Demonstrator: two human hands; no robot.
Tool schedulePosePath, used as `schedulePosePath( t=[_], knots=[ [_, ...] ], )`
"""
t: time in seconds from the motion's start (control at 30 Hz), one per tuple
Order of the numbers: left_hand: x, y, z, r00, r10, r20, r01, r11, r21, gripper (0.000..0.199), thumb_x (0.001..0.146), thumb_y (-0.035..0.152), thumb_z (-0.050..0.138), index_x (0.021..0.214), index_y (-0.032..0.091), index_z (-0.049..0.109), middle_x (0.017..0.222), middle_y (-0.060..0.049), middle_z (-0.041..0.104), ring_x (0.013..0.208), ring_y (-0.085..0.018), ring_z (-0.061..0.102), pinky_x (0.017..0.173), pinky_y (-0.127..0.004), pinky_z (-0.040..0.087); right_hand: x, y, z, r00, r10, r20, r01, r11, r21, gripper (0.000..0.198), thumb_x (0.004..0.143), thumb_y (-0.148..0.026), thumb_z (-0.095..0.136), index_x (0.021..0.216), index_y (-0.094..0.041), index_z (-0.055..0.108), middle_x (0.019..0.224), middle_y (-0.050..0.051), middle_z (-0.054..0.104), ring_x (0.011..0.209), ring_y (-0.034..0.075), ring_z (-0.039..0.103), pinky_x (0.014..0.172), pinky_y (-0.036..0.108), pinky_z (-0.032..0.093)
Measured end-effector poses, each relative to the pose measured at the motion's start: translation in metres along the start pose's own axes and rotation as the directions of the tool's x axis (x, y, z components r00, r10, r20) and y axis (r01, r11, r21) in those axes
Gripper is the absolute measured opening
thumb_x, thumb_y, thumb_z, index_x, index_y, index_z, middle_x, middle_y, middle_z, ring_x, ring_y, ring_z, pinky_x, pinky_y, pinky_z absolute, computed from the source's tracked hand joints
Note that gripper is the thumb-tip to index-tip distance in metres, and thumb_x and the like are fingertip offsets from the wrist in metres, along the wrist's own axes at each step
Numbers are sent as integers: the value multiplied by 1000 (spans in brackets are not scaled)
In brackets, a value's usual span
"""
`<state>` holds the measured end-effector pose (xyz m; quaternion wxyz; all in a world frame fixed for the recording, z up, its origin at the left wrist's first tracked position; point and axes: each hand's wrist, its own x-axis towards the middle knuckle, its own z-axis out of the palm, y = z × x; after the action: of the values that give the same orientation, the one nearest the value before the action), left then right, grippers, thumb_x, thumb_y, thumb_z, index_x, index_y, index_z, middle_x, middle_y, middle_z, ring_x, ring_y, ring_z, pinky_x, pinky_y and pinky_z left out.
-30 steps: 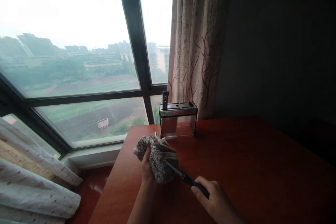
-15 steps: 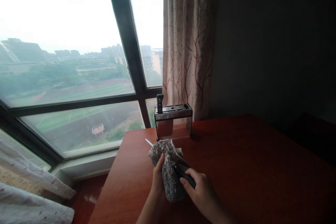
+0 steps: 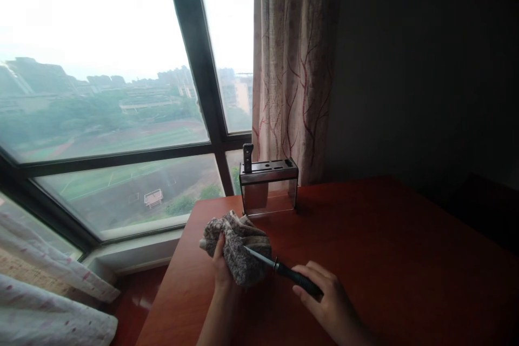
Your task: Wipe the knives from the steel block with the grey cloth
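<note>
A grey-brown fuzzy cloth [image 3: 241, 262] is bunched in my left hand [image 3: 222, 267], thumb pressed on top of it. My right hand [image 3: 328, 294] grips the black ribbed handle of a sharpening steel [image 3: 300, 279]. Its thin metal rod points up and left, and the far end of the rod meets the cloth, where its tip is hidden. A small guard separates rod and handle. Both hands are above the table, in front of the knife block.
A metal knife block [image 3: 270, 177] with clear sides stands at the far table edge, holding one black-handled knife [image 3: 247, 158]. The reddish wooden table [image 3: 365, 238] extends right. Behind are a window [image 3: 121, 157] and a patterned curtain [image 3: 295, 75]; another curtain hangs lower left.
My left hand and the cloth have moved left, while my right hand has drawn the steel slightly right. More of the rod now shows outside the cloth.
</note>
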<state>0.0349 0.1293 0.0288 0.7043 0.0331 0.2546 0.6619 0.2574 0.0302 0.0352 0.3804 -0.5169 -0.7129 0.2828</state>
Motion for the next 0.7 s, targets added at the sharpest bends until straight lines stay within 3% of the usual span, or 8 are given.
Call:
schedulePosePath(
  t=[0.17,0.33,0.5,0.7],
  knots=[
    [-9,-24,5,981,-188,51,181,977,109,26,86,30,55,90,12,73,81,-10,77,91,-29,71,91,-40,52,7,-1,10,998,-26,-53,23,998,-52,23,88,-28,53,109,-25,63,90,4,63,80,19,63,72,27,49],
    [-21,-45,5,901,-432,24,415,878,237,34,83,36,61,103,9,69,84,-13,77,87,-31,72,88,-43,52,20,-1,23,987,-88,-135,66,985,-161,27,90,-27,50,115,-24,61,90,5,63,79,20,65,72,28,51],
    [-25,-50,6,892,-451,11,431,859,275,41,82,37,64,113,10,64,89,-13,76,87,-31,72,87,-42,52,32,-6,29,971,-153,-186,87,943,-322,26,92,-26,47,114,-23,61,90,6,62,81,22,64,74,32,51],
    [-25,-48,5,878,-475,53,450,859,242,39,82,38,64,108,9,66,91,-14,76,91,-30,71,90,-39,51,38,-15,33,961,-224,-163,133,888,-439,27,93,-23,47,117,-21,59,89,7,61,82,22,62,74,33,52]
  ],
)
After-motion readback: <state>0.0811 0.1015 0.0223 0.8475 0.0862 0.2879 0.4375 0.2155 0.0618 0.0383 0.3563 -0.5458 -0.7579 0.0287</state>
